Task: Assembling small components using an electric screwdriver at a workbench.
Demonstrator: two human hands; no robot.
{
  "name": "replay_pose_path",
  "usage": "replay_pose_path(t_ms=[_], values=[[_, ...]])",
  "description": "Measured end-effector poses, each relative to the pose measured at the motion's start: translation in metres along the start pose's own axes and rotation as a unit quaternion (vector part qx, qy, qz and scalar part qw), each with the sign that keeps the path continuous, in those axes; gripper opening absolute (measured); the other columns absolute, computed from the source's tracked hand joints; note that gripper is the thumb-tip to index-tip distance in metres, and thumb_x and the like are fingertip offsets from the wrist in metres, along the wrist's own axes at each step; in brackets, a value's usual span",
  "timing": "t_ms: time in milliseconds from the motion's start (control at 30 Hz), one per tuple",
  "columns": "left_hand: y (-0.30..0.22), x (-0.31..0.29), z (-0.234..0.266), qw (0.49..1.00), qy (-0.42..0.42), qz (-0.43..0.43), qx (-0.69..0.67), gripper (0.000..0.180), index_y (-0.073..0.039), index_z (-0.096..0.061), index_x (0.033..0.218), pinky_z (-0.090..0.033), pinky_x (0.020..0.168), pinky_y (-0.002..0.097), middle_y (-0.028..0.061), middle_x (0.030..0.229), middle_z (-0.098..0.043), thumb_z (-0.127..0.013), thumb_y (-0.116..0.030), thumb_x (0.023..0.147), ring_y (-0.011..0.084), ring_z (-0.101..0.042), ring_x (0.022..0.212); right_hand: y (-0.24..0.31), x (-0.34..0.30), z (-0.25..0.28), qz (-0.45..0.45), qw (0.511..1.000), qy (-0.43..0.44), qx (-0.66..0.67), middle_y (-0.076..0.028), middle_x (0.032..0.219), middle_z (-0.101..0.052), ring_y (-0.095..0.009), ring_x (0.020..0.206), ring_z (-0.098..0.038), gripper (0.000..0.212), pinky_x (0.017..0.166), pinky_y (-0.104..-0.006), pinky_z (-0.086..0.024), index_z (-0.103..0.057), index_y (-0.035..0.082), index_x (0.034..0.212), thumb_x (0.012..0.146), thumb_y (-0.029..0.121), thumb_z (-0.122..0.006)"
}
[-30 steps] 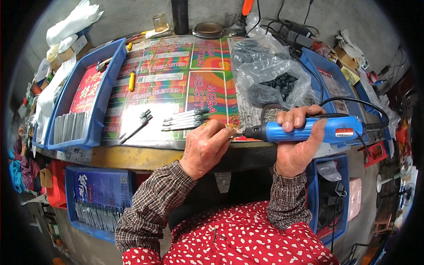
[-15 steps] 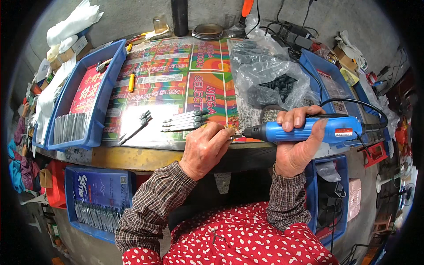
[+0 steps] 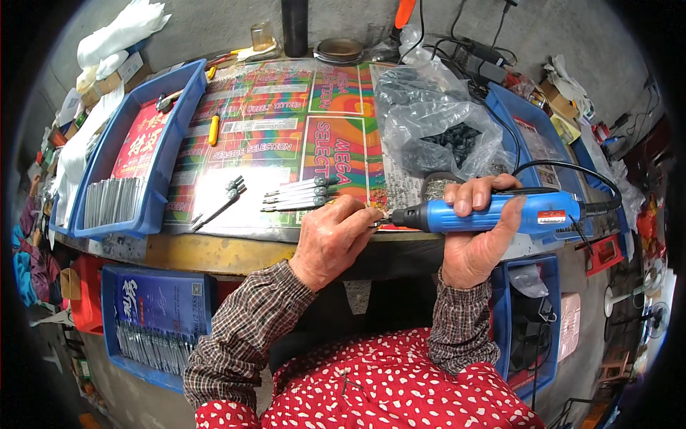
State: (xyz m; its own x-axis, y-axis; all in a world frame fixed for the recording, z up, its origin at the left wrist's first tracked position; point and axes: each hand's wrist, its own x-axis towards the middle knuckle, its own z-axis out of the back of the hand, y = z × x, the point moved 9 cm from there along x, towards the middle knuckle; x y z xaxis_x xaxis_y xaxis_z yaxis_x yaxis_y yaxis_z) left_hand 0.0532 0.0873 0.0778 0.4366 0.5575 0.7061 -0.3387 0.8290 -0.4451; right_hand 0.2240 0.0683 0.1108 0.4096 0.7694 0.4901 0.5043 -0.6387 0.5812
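Observation:
My right hand (image 3: 479,232) wraps round a blue electric screwdriver (image 3: 525,212), held level with its black nose pointing left. My left hand (image 3: 330,239) is closed in a pinch just at the screwdriver's tip. What sits between its fingers is mostly hidden; only a small dark metal end shows. Beyond the left hand, several slim silver rods with dark ends (image 3: 299,193) lie side by side on the table. Two or so darker rods (image 3: 221,204) lie slanted to their left.
A blue bin (image 3: 153,214) of packed silver rods stands at left, a yellow-handled tool (image 3: 214,131) beside it. At right is a clear bag (image 3: 400,136) of dark small parts, next to a round dish (image 3: 437,187) of tiny pieces. Lower bins (image 3: 107,314) flank my lap.
The screwdriver and right hand have shifted very slightly left with the whole view. Both hands keep the same grip.

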Motion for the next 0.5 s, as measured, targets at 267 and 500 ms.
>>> replay_pose_path(t_ms=[267, 500], values=[[-0.002, -0.001, 0.001, 1.000, -0.008, -0.010, 0.028, 0.028, -0.005, -0.061, 0.089, -0.047, 0.055, 0.0331, 0.0089, 0.076, -0.055, -0.066, 0.001, 0.062, 0.0241, -0.058, 0.066, 0.006, 0.001, 0.002, 0.007, 1.000, -0.007, 0.006, -0.002, 0.065, -0.047, -0.016, 0.058, -0.048, 0.033, 0.065, -0.0354, -0.040, -0.048, 0.012, 0.096, 0.080, 0.038, -0.062], [-0.010, -0.001, 0.003, 0.996, -0.033, -0.052, 0.062, 0.020, -0.006, -0.059, 0.087, -0.045, 0.051, 0.0312, 0.0059, 0.072, -0.051, -0.064, -0.003, 0.068, 0.0205, -0.055, 0.062, 0.010, 0.001, 0.001, 0.020, 1.000, -0.003, 0.002, 0.000, 0.066, -0.043, -0.013, 0.058, -0.042, 0.029, 0.063, -0.0304, -0.035, -0.051, 0.011, 0.093, 0.085, 0.039, -0.056]])
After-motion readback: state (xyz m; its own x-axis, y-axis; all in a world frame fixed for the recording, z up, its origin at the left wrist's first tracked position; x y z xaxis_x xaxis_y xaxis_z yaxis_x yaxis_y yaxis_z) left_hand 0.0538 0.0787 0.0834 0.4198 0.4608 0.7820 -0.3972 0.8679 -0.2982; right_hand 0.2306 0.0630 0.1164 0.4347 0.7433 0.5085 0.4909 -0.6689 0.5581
